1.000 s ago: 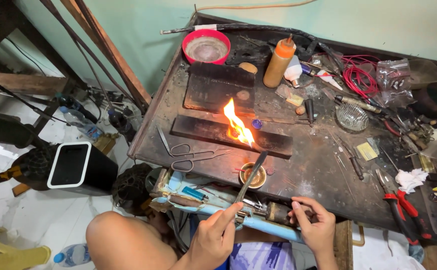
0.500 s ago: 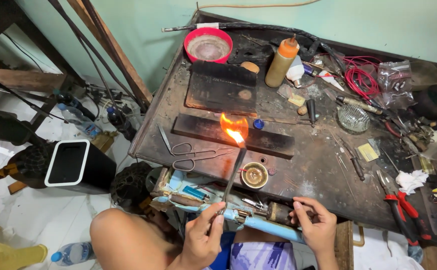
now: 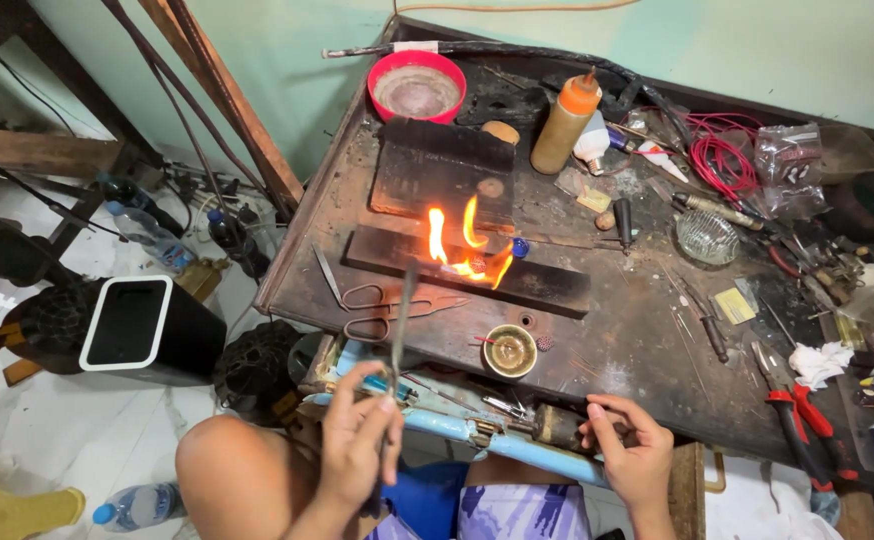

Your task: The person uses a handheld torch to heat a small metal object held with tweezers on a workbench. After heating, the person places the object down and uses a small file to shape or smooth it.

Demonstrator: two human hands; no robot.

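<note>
One long pair of tweezers is pinched in the left hand, its tip reaching toward one flame on one of two charred blocks. The right hand has its grip closed on one dark torch handle. On the surface: one pair of scissors, one small brass dish, one red bowl, one orange-capped bottle.
</note>
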